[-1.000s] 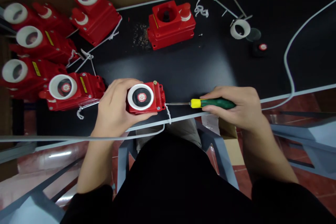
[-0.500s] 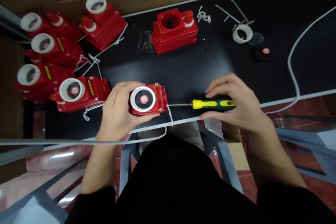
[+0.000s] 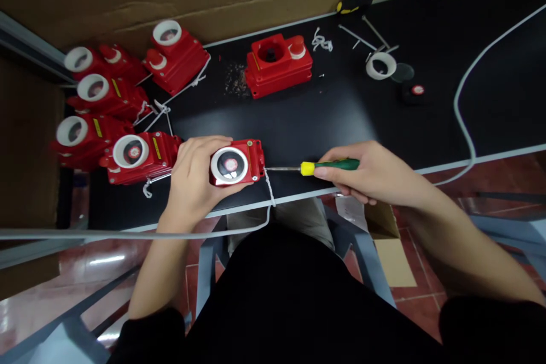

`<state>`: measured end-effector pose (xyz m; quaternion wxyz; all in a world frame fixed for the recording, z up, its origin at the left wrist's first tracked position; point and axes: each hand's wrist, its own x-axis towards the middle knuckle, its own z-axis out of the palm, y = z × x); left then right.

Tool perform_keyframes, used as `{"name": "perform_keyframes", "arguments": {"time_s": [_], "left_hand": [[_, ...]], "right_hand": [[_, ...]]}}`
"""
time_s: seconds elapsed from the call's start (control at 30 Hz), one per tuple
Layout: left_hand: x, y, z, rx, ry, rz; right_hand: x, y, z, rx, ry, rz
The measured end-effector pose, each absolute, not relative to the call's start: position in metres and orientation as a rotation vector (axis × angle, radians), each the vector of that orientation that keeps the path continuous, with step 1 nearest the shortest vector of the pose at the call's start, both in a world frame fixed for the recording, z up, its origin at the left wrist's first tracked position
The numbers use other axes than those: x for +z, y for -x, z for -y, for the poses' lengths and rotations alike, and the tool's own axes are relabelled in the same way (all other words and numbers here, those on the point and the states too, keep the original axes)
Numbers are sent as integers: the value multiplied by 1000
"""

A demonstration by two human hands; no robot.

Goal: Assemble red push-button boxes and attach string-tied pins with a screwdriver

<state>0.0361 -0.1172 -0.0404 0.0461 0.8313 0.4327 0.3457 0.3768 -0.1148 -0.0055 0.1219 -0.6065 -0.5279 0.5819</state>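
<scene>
"What did we have in our left hand [image 3: 191,176]?"

"We had it wrapped around a small red box [image 3: 256,158] with a white ring [image 3: 215,166] on top, close to the front edge of the black table [image 3: 311,125]."

"And our right hand [image 3: 362,173]?"

"We gripped the green-and-yellow handle of a screwdriver [image 3: 307,168] with it, the shaft pointing at the box's right end. A white string [image 3: 269,187] hung there, so we couldn't tell whether the tip touched the box."

"What else did we see?"

"Behind the box, we saw a second red box [image 3: 279,81] with a round hollow; leftward, a group of red boxes [image 3: 111,96]; off to the right, a loose white collar [image 3: 381,75] beside a clear disc [image 3: 403,72]."
</scene>
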Motion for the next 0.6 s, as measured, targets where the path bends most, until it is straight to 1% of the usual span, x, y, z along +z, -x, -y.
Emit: {"name": "perform_keyframes", "arguments": {"time_s": [0.07, 0.2, 0.3, 0.4, 0.47, 0.53, 0.6], "left_hand": [[-41, -36, 112, 960, -2563, -1402], [-37, -39, 98, 756, -2615, -1483], [-23, -47, 97, 710, -2738, -1484], [-4, -55, 108, 712, -2877, -1481], [6, -58, 116, 674, -2945, -1288], [13, -59, 119, 508, -2969, -978], [15, -61, 118, 295, -2962, -733]], "right_hand": [[-3, -393, 112, 1544, 1748, 1696], [-4, -434, 110, 1113, 1830, 1859], [-21, -441, 106, 707, 1828, 1922], [-44, -426, 102, 311, 1676, 2045], [-57, -415, 104, 91, 1558, 2040], [-65, -405, 114, -74, 1427, 1925], [-70, -398, 129, -94, 1262, 1843]]}}
